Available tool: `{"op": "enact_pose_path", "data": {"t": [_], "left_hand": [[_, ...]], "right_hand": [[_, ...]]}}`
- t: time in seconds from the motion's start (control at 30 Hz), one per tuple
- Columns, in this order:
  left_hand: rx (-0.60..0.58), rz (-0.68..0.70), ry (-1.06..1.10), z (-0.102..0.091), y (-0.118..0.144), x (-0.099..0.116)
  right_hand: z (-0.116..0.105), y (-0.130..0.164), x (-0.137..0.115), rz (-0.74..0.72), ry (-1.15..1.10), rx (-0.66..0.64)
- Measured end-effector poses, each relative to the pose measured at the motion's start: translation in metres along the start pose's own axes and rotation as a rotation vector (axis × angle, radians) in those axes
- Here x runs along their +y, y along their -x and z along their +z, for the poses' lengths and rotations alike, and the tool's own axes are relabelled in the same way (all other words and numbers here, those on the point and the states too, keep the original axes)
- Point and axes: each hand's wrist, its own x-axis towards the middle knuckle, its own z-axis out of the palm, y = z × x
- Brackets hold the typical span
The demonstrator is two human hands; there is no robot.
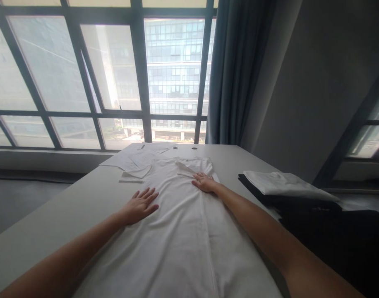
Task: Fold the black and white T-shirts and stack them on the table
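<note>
Under both flat hands (172, 194) lies the white shirt (183, 231)

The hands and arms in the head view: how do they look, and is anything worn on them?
Both arms are bare as far as the view shows, with no sleeves in sight. The left hand and right hand wear no gloves; no watch, bracelet or ring is visible.

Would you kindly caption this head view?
Left hand and right hand lie flat on a white shirt spread over a table.
</note>
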Motion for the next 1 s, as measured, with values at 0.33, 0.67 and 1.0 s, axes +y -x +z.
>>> {"op": "enact_pose_path", "data": {"t": [0.33, 0.67, 1.0], "left_hand": [[-0.086, -0.008, 0.011, -0.005, 0.043, 0.042], [0.107, 0.141, 0.136, -0.037, 0.047, 0.043], [0.307, -0.445, 0.067, -0.036, 0.019, -0.042]], "right_hand": [[-0.023, 0.012, 0.019, -0.157, 0.025, -0.089], [-0.049, -0.040, -0.067, 0.048, 0.080, 0.253], [-0.027, -0.105, -0.097, 0.190, -0.085, 0.331]]}}
